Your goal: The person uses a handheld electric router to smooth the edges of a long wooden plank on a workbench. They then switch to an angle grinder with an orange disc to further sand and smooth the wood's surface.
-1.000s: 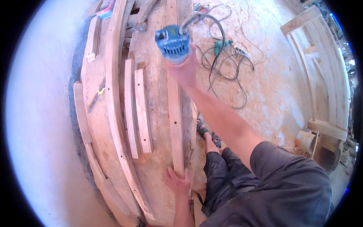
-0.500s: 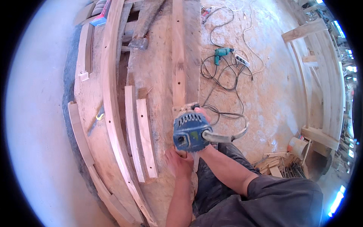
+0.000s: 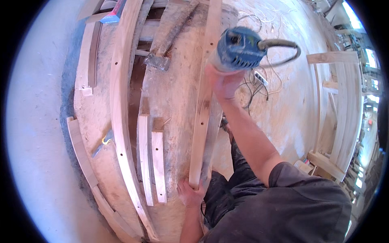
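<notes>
We see a blue cylindrical power tool with a dark vented cap (image 3: 240,45) above the upper part of a long straight pale wooden strip with dark round holes (image 3: 198,137). The right hand (image 3: 227,83) is wrapped round the tool's lower body, fingers closed on it; we cannot tell whether its base touches the wood, since the hand hides it. A thick grey cable (image 3: 279,41) loops from the cap to the right. The left hand (image 3: 190,194) grips the strip's near end, thumb and fingers on opposite sides. The strip lies along the right part of a worn wooden bench top (image 3: 174,113). To its left we find two short pale wooden strips (image 3: 159,172), side by side, then a long curved wooden beam (image 3: 120,137). Near the beam's upper part rests a hammer-like tool with a dull metal head (image 3: 158,62); left of the beam lies a small yellow-handled tool (image 3: 106,139). At the upper left sits a red and blue printed box (image 3: 112,15), its contents hidden from us. Across the floor, a white multi-socket power strip (image 3: 260,78) lies among cables, and a large pale wooden frame (image 3: 346,113) stands farther right.
</notes>
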{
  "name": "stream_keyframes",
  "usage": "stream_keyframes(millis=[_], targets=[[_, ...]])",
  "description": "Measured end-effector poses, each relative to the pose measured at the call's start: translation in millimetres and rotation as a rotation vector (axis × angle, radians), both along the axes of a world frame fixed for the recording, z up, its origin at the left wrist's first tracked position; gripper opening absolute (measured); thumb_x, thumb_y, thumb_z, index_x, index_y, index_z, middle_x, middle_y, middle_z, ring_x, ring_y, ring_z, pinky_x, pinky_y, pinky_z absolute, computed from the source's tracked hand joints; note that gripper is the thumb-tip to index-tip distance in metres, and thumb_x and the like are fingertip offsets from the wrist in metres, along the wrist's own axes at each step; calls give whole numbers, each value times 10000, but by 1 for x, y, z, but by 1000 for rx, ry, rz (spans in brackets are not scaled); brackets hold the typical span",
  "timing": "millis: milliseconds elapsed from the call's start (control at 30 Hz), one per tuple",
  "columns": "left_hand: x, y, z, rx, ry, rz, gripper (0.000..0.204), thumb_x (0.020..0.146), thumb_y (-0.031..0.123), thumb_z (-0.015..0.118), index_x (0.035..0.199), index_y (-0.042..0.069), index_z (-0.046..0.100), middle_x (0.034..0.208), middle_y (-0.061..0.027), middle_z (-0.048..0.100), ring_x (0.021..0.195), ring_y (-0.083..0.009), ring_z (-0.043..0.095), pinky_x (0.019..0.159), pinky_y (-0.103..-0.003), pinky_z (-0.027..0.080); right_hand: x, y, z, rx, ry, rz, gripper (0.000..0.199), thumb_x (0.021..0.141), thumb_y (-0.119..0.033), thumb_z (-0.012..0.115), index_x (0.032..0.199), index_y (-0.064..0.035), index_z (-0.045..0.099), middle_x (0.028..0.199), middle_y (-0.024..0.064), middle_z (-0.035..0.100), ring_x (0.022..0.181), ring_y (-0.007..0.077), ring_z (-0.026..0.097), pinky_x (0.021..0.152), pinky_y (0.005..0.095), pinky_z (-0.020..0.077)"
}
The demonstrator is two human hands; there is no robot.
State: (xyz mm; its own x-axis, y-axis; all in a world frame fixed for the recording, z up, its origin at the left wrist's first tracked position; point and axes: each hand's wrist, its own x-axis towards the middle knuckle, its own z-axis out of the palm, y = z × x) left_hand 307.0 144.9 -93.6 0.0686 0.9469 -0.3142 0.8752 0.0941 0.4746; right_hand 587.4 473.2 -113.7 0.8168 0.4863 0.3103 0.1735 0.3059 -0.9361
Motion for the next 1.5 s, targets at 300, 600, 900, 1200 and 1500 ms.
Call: stream_keyframes(millis=[300, 600, 900, 1200, 1500], targets=[[-7, -14, -8, -52, 57, 30, 612, 709, 367, 878, 1064, -20, 563, 1028, -229, 573, 971, -462, 583, 837, -569, 487, 93, 132, 18, -34, -332, -87, 726, 623, -145, 780, 1262, -6, 466, 1123, 136, 617, 980, 258, 609, 910, 373, 500], [4, -29, 15, -128, -34, 221, 664, 688, 293, 902, 1163, -9, 550, 1121, -220, 568, 1034, -458, 574, 892, -553, 487, 80, 32, 33, -53, -57, 21, 689, 642, -113, 793, 1253, -5, 493, 1130, 146, 621, 1009, 262, 614, 920, 384, 503], [-96, -236, 11, -64, 275, 224, 827, 712, 285, 879, 1360, -44, 483, 1339, -258, 530, 1251, -461, 487, 1094, -544, 377, 19, -236, 27, -435, -108, 49, 495, 671, -68, 815, 1122, -29, 613, 1023, 62, 675, 905, 185, 636, 810, 328, 519], [29, -21, 15, 127, 167, 27, 825, 744, 322, 858, 1378, -39, 472, 1300, -254, 546, 1245, -434, 497, 1070, -513, 398, -36, -268, 24, -324, -94, 326, 342, 695, -73, 805, 1014, -58, 686, 1022, 38, 700, 903, 169, 666, 794, 335, 523], [53, 11, 11, 98, 114, 67, 779, 719, 285, 870, 1315, -60, 506, 1222, -239, 547, 1207, -438, 504, 1052, -496, 420, -89, -260, 12, -351, -620, 274, 714, 728, -232, 870, 1304, -24, 503, 1180, 114, 671, 1104, 271, 643, 976, 396, 499]])
